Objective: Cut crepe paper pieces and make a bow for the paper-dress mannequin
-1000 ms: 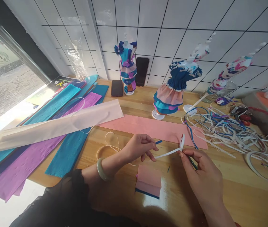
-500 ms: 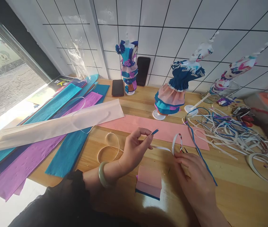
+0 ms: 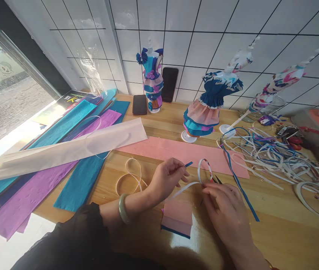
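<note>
"Over the wooden table, what are the hands holding on your feed?"

"I have the left hand closed in a pinch on a short blue strip, its end poking out past the fingertips. The right hand pinches the base of a white tape loop, which stands up from the fingers."

"And the loop's loose tail?"

"It runs left, dipping below the left hand. From here I can't tell whether they touch. I also see dark pointed tips beside the right fingers, but what they belong to is hidden from me."

"What lies around them?"

"Nearest me, a folded pink piece with a blue edge. Behind the hands, a long pink strip lies flat. On my right, a blue strand trails from a tangle of strips."

"Toward the wall?"

"I get a ruffled dress figure leaning right and a slimmer dress figure upright by two phones."
</note>
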Demonstrator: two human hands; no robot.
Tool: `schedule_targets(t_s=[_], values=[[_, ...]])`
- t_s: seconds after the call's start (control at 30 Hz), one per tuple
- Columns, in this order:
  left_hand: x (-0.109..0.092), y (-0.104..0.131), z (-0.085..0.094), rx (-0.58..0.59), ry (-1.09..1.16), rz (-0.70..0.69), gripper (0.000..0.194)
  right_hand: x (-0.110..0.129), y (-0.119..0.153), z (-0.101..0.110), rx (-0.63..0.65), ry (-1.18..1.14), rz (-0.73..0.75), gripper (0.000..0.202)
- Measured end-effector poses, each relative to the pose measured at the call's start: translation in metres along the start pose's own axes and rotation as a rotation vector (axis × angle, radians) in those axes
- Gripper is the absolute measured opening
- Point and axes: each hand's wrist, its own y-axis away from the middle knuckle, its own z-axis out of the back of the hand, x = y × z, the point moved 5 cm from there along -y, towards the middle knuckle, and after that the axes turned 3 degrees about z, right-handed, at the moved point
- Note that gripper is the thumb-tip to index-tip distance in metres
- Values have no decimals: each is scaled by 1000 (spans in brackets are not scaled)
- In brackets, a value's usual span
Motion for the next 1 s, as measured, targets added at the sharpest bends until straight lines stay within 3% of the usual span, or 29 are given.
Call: schedule_targets(t_s=[0.1,0.23,0.4,0.53,0.67,0.87,1.0], values=[[-10,-2,9,-51,-46,-92,15,0,0,-1,10,1,9,11],[-21,-1,8,98,-25,-173,15,0,-1,0,1,9,4,13],[-12,2,-7,429,24,-23,19,0,-2,0,3,6,6,11],[3,1,-8,494,-126,80,25,1,-2,-1,14,-14,-30,10],[9,2,-8,507,-199,81,25,-6,1,0,13,-119,-237,7],[-2,10,-17,506,-354,-137,18,-21,8,-5,-19,-355,-614,14],[-6,12,-20,514,-397,-227,15,-28,14,-12,55,-371,-751,19]])
